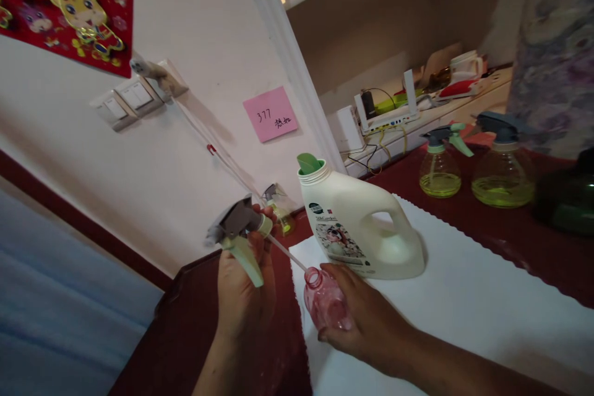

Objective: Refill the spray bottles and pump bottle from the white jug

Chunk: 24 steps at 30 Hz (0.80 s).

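Note:
My left hand holds a grey and green spray trigger head, lifted up and to the left; its thin dip tube still reaches into the neck of a small pink bottle. My right hand grips that pink bottle on the white mat. Just behind the bottle stands a white detergent jug with a handle and an open green spout.
Two clear spray bottles with yellow liquid stand at the back on the dark red table, with a dark green object at the right. Another small sprayer sits by the wall. A router and clutter fill the shelf.

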Each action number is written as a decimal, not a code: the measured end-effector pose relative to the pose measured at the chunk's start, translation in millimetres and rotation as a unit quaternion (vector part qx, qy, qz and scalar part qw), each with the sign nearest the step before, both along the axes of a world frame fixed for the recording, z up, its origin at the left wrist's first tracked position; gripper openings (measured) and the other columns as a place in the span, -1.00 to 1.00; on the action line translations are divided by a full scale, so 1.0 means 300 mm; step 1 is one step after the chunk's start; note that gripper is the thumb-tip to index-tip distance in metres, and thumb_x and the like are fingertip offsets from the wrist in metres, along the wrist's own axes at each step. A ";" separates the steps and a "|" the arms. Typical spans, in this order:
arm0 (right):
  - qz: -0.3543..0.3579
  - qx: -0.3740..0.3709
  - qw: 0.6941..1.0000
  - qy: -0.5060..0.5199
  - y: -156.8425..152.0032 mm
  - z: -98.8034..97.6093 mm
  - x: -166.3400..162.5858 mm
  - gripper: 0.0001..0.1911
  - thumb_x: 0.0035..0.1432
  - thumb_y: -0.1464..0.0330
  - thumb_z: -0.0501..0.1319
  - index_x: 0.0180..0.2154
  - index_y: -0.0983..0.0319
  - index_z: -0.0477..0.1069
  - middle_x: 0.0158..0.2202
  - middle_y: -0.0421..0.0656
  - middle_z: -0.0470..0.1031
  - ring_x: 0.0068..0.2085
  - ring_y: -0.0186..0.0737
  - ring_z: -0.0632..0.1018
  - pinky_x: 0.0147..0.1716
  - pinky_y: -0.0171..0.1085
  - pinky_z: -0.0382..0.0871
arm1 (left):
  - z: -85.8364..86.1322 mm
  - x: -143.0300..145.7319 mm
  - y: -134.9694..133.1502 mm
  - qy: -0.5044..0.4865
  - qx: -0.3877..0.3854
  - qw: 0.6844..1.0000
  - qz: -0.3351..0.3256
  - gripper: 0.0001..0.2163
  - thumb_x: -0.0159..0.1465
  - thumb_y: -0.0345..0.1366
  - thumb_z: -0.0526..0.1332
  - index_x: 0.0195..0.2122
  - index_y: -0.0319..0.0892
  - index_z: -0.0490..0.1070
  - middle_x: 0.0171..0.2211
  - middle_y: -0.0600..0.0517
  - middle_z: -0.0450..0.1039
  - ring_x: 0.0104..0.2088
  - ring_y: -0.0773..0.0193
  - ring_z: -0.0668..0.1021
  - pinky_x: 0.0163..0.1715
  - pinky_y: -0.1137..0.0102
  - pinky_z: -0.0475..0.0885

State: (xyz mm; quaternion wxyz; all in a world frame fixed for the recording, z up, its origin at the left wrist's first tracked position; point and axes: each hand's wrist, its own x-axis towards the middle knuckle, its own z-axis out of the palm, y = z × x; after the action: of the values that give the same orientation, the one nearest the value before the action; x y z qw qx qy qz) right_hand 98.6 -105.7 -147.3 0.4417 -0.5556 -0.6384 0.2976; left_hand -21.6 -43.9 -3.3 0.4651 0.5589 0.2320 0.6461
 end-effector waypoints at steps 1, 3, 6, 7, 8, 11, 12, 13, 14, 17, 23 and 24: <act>-0.001 0.002 1.000 0.002 0.001 0.001 0.000 -0.01 -0.11 0.27 0.43 0.33 0.28 0.11 0.32 0.11 0.26 0.31 0.14 0.30 0.32 0.09 0.17 | -0.011 0.013 -0.002 -0.013 -0.004 1.000 -0.005 -0.60 -0.03 -0.08 0.57 -0.18 -0.03 0.60 -0.16 0.10 0.62 -0.09 0.25 0.61 -0.09 0.46 0.54; -0.005 0.007 1.000 0.006 0.001 0.002 -0.001 0.00 -0.13 0.28 0.45 0.32 0.31 0.13 0.30 0.12 0.29 0.29 0.14 0.33 0.30 0.08 0.20 | -0.040 0.031 -0.010 -0.025 -0.014 1.000 0.003 -0.63 -0.04 -0.13 0.58 -0.22 -0.06 0.62 -0.21 0.09 0.63 -0.13 0.25 0.63 -0.10 0.48 0.53; -0.006 0.008 1.000 0.001 0.001 0.002 -0.004 0.01 -0.15 0.30 0.45 0.32 0.33 0.15 0.29 0.13 0.29 0.28 0.16 0.33 0.29 0.09 0.21 | -0.109 0.027 -0.022 0.000 -0.053 0.999 0.005 -0.70 0.05 -0.20 0.54 -0.19 -0.11 0.63 -0.25 0.03 0.65 -0.14 0.21 0.64 -0.07 0.46 0.51; -0.007 0.008 1.000 -0.001 0.001 0.002 -0.005 0.00 -0.14 0.30 0.45 0.32 0.32 0.15 0.30 0.13 0.29 0.29 0.15 0.33 0.30 0.09 0.20 | -0.139 0.017 -0.023 0.014 -0.077 0.997 -0.008 -0.72 0.09 -0.22 0.51 -0.17 -0.13 0.63 -0.25 0.01 0.65 -0.16 0.20 0.64 -0.08 0.43 0.52; -0.008 0.009 1.000 -0.003 0.002 0.001 -0.006 0.00 -0.14 0.30 0.44 0.32 0.31 0.15 0.30 0.12 0.29 0.29 0.15 0.32 0.31 0.09 0.19 | -0.170 0.004 -0.023 0.023 -0.106 0.994 -0.026 -0.72 0.12 -0.24 0.49 -0.13 -0.13 0.62 -0.25 0.00 0.65 -0.19 0.19 0.64 -0.10 0.40 0.53; -0.013 0.011 1.000 -0.005 0.003 0.001 -0.007 0.00 -0.14 0.31 0.44 0.32 0.29 0.15 0.31 0.09 0.29 0.30 0.10 0.32 0.31 0.05 0.19 | -0.262 -0.037 -0.019 0.048 -0.182 0.980 -0.069 -0.72 0.14 -0.28 0.46 -0.11 -0.13 0.60 -0.29 0.03 0.61 -0.31 0.24 0.62 -0.21 0.37 0.54; -0.014 0.013 1.000 -0.007 0.003 0.002 -0.006 0.00 -0.14 0.31 0.44 0.33 0.29 0.15 0.32 0.08 0.29 0.30 0.09 0.32 0.31 0.05 0.19 | -0.287 -0.046 -0.019 0.059 -0.194 0.977 -0.069 -0.72 0.13 -0.29 0.46 -0.11 -0.13 0.60 -0.30 0.05 0.60 -0.33 0.26 0.60 -0.24 0.39 0.54; -0.013 0.014 1.000 -0.008 0.003 0.003 -0.006 0.00 -0.14 0.31 0.44 0.33 0.30 0.15 0.32 0.08 0.29 0.30 0.08 0.33 0.31 0.04 0.19 | -0.307 -0.053 -0.019 0.070 -0.201 0.975 -0.063 -0.71 0.12 -0.29 0.47 -0.11 -0.13 0.60 -0.29 0.05 0.60 -0.34 0.27 0.60 -0.25 0.40 0.53; -0.014 0.014 1.000 -0.009 0.003 0.006 -0.006 0.00 -0.13 0.31 0.44 0.33 0.30 0.14 0.31 0.08 0.29 0.29 0.08 0.33 0.30 0.04 0.20 | -0.322 -0.057 -0.021 0.077 -0.203 0.975 -0.052 -0.70 0.11 -0.27 0.47 -0.11 -0.13 0.60 -0.27 0.04 0.61 -0.33 0.26 0.60 -0.26 0.41 0.53; -0.014 0.010 1.000 -0.011 0.001 0.016 -0.005 0.00 -0.13 0.32 0.43 0.33 0.33 0.13 0.30 0.10 0.30 0.28 0.08 0.34 0.29 0.03 0.22 | -0.343 -0.055 -0.028 0.093 -0.208 0.973 -0.039 -0.61 0.07 -0.26 0.49 -0.06 -0.15 0.60 -0.14 -0.06 0.63 -0.20 0.14 0.64 -0.21 0.36 0.54; -0.009 0.021 1.000 -0.013 0.004 0.020 -0.008 -0.04 -0.14 0.37 0.38 0.31 0.33 0.15 0.27 0.10 0.33 0.24 0.10 0.37 0.26 0.04 0.25 | -0.352 -0.062 -0.028 0.120 -0.195 0.972 -0.048 -0.61 0.10 -0.28 0.46 -0.03 -0.19 0.60 -0.07 -0.14 0.63 -0.09 0.02 0.64 -0.12 0.28 0.56; -0.011 0.022 1.000 -0.014 0.005 0.018 -0.008 -0.04 -0.14 0.36 0.38 0.31 0.33 0.15 0.27 0.11 0.33 0.24 0.11 0.37 0.26 0.05 0.26 | -0.355 -0.067 -0.027 0.122 -0.192 0.973 -0.052 -0.62 0.11 -0.27 0.46 -0.02 -0.18 0.59 -0.06 -0.14 0.62 -0.08 0.03 0.64 -0.10 0.28 0.55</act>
State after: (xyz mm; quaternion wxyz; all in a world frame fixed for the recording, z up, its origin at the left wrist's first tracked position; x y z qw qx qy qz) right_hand 96.3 -104.2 -141.8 0.4480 -0.5567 -0.6447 0.2716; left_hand -41.8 -51.9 -109.8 0.5647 0.5450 0.3770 0.4919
